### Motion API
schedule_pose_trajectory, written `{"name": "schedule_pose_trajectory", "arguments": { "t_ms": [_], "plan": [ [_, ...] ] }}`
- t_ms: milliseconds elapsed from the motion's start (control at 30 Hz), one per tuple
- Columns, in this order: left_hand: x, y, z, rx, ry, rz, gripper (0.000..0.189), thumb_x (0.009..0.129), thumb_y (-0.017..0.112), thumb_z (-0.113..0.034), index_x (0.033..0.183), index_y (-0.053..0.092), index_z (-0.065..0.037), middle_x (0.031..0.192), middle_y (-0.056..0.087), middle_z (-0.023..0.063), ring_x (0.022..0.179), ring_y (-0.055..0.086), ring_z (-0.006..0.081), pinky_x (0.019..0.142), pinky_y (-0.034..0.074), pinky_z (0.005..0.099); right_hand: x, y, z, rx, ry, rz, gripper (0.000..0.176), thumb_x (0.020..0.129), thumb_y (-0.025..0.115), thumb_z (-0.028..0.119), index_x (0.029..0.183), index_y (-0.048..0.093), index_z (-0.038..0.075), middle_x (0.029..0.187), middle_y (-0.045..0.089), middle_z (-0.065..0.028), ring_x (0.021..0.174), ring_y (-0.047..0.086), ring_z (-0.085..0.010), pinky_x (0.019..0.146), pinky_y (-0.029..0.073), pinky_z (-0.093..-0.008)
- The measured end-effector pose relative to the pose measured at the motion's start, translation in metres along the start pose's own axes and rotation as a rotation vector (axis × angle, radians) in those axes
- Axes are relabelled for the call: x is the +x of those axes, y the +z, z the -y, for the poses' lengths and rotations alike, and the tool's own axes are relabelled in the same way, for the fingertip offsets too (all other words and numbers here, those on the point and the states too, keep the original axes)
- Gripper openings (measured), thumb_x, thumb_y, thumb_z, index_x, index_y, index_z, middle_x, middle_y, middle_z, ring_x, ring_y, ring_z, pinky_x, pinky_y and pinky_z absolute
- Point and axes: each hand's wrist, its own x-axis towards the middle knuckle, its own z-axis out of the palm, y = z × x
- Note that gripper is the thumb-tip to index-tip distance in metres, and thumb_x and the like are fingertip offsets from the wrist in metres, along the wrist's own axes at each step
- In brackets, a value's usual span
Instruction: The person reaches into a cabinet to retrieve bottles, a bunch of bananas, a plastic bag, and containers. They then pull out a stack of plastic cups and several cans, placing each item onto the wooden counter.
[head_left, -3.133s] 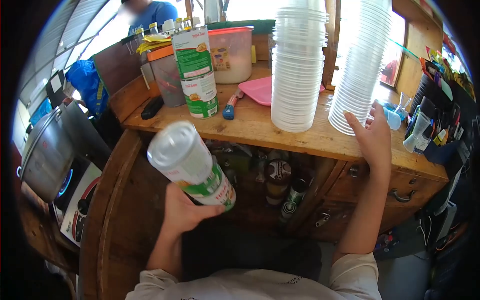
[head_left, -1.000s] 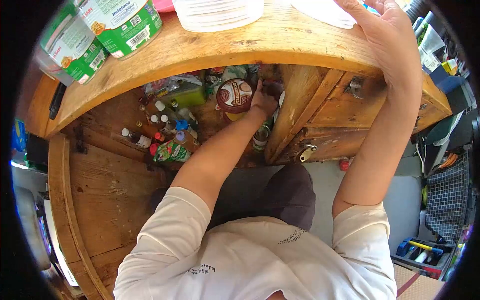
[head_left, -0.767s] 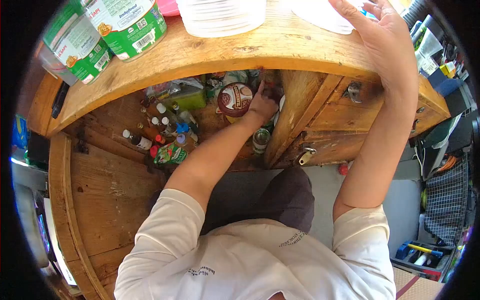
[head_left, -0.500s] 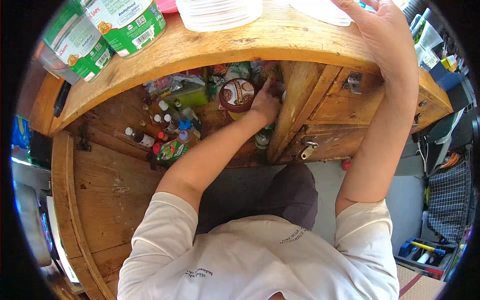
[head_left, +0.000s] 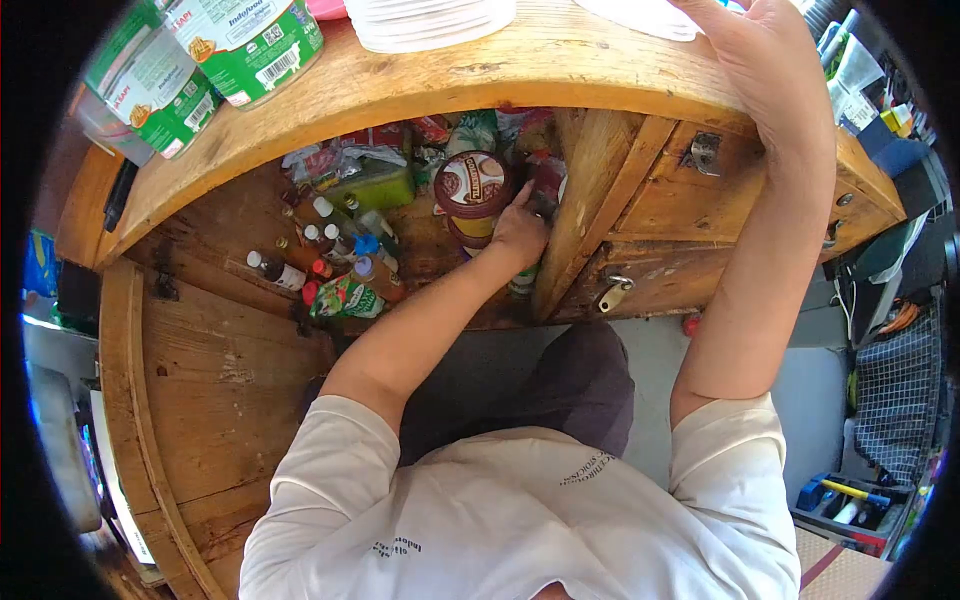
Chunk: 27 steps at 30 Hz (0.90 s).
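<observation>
My left hand (head_left: 522,232) is inside the open cabinet, its fingers closed around a dark reddish-brown item (head_left: 545,190) beside the wooden divider. The item's kind is hard to make out. Just left of that hand stands a round brown tub with a printed lid (head_left: 472,185). Up on the tabletop (head_left: 600,75), my right hand (head_left: 765,60) rests near the far right edge, thumb stretched out to the left. Its fingertips are cut off by the top of the view. A white plate or lid (head_left: 645,15) lies close to that thumb.
Several small bottles (head_left: 335,240) and a green packet (head_left: 345,298) crowd the cabinet's left side. A green container (head_left: 370,190) sits behind them. Green-white printed tubs (head_left: 250,50) and a white lid stack (head_left: 430,22) stand on the tabletop. A padlock (head_left: 615,293) hangs below the drawers.
My left hand has drawn back slightly toward me and left, and the dark item in its grip shows more. My right hand stays on the tabletop.
</observation>
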Motion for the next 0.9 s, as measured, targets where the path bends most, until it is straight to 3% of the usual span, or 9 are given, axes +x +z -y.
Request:
{"name": "schedule_pose_trajectory", "arguments": {
  "t_ms": [300, 400, 467, 500, 567, 600, 667, 767, 900],
  "plan": [
    [-0.018, -0.016, 0.007, -0.077, 0.022, 0.038, 0.042, 0.084, 0.062, -0.017, 0.124, 0.073, -0.011, 0.112, 0.075, 0.0122, 0.121, 0.064, 0.0275, 0.128, 0.015, 0.0531, -0.002, -0.003, 0.002, 0.122, 0.001, 0.055, 0.082, 0.09, 0.079, 0.037, 0.141, 0.045, -0.018, 0.129, 0.059, -0.039, 0.116, 0.065, -0.0377, 0.094, 0.054, -0.0357],
    [-0.022, 0.004, 0.001, -0.085, -0.021, -0.111, 0.037, 0.086, 0.063, -0.022, 0.119, 0.074, -0.008, 0.112, 0.075, 0.0136, 0.125, 0.063, 0.029, 0.128, 0.017, 0.0515, -0.007, -0.003, 0.015, 0.125, 0.009, 0.08, 0.081, 0.09, 0.079, 0.035, 0.141, 0.045, -0.018, 0.129, 0.058, -0.0391, 0.115, 0.065, -0.0369, 0.093, 0.055, -0.0355],
    [-0.036, 0.012, -0.008, 0.037, -0.094, -0.599, 0.033, 0.089, 0.06, -0.012, 0.119, 0.074, -0.009, 0.104, 0.075, 0.0097, 0.115, 0.065, 0.0273, 0.127, 0.025, 0.0482, -0.006, 0.0, 0.016, 0.063, 0.043, 0.042, 0.08, 0.091, 0.079, 0.035, 0.141, 0.045, -0.017, 0.13, 0.058, -0.0393, 0.114, 0.065, -0.0367, 0.092, 0.055, -0.0356],
    [-0.049, 0.012, -0.013, 0.034, -0.093, -0.602, 0.033, 0.089, 0.06, -0.012, 0.119, 0.074, -0.009, 0.104, 0.075, 0.0097, 0.115, 0.065, 0.0273, 0.127, 0.025, 0.0482, -0.005, 0.003, 0.011, 0.062, 0.032, 0.029, 0.08, 0.091, 0.078, 0.035, 0.141, 0.045, -0.017, 0.129, 0.058, -0.0393, 0.114, 0.066, -0.0367, 0.092, 0.055, -0.0357],
    [-0.089, -0.006, -0.026, -0.367, -0.082, -0.773, 0.039, 0.081, 0.075, -0.015, 0.117, 0.069, -0.001, 0.117, 0.072, 0.0188, 0.122, 0.065, 0.0324, 0.116, 0.042, 0.0468, -0.003, 0.004, 0.006, 0.053, 0.026, 0.013, 0.079, 0.091, 0.078, 0.034, 0.141, 0.045, -0.017, 0.129, 0.059, -0.0393, 0.113, 0.066, -0.0368, 0.092, 0.055, -0.0357],
    [-0.101, 0.006, -0.038, -0.37, -0.073, -0.776, 0.039, 0.081, 0.075, -0.015, 0.117, 0.069, -0.001, 0.117, 0.072, 0.0188, 0.122, 0.065, 0.0324, 0.116, 0.042, 0.0468, -0.003, 0.003, 0.007, 0.028, 0.03, 0.011, 0.079, 0.091, 0.078, 0.034, 0.142, 0.045, -0.017, 0.129, 0.059, -0.0393, 0.113, 0.066, -0.0367, 0.092, 0.055, -0.0352],
    [-0.113, 0.051, -0.06, -1.009, -0.516, -0.254, 0.051, 0.078, 0.081, -0.011, 0.123, 0.062, 0.002, 0.119, 0.07, 0.0221, 0.115, 0.068, 0.036, 0.101, 0.054, 0.0466, -0.005, 0.003, 0.011, -0.003, 0.042, 0.007, 0.079, 0.091, 0.078, 0.033, 0.142, 0.045, -0.017, 0.129, 0.059, -0.0394, 0.113, 0.066, -0.0365, 0.091, 0.056, -0.0348],
    [-0.09, 0.104, -0.071, -1.194, -0.818, -0.326, 0.064, 0.075, 0.085, -0.015, 0.131, 0.057, -0.004, 0.118, 0.069, 0.0242, 0.113, 0.067, 0.0426, 0.096, 0.054, 0.0501, -0.01, 0.008, 0.022, 0.134, 0.056, 0.042, 0.078, 0.092, 0.077, 0.031, 0.142, 0.044, -0.018, 0.126, 0.061, -0.0369, 0.111, 0.067, -0.0335, 0.09, 0.056, -0.0326],
    [-0.047, 0.13, -0.067, -1.315, -0.719, -0.374, 0.076, 0.07, 0.089, -0.015, 0.134, 0.051, -0.005, 0.119, 0.07, 0.0228, 0.115, 0.067, 0.0428, 0.094, 0.054, 0.0493, -0.005, 0.006, 0.006, 0.138, -0.009, 0.038, 0.074, 0.093, 0.076, 0.028, 0.143, 0.044, -0.017, 0.121, 0.066, -0.0314, 0.106, 0.07, -0.0288, 0.089, 0.055, -0.0291]
  ]
}}
